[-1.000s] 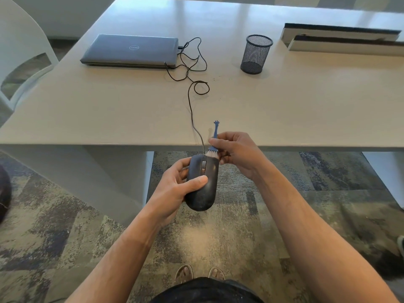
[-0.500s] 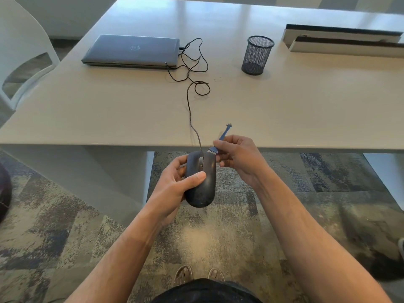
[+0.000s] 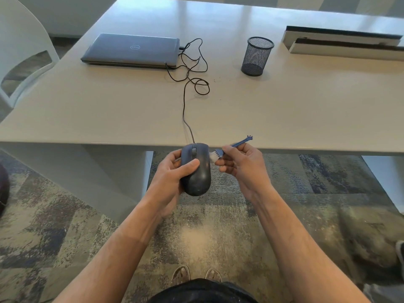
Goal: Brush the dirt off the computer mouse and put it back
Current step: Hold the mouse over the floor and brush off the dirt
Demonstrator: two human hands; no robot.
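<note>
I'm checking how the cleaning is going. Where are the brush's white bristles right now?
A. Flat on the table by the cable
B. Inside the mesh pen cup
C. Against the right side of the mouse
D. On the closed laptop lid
C: the right hand pinches the blue brush so that its bristles meet the right edge of the mouse, which the left hand holds just below the table edge.

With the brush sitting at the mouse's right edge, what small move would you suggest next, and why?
Probably sweep the brush leftward across the mouse: the right hand holds its bristles at the right flank, while the left hand grips the mouse off the table.
</note>
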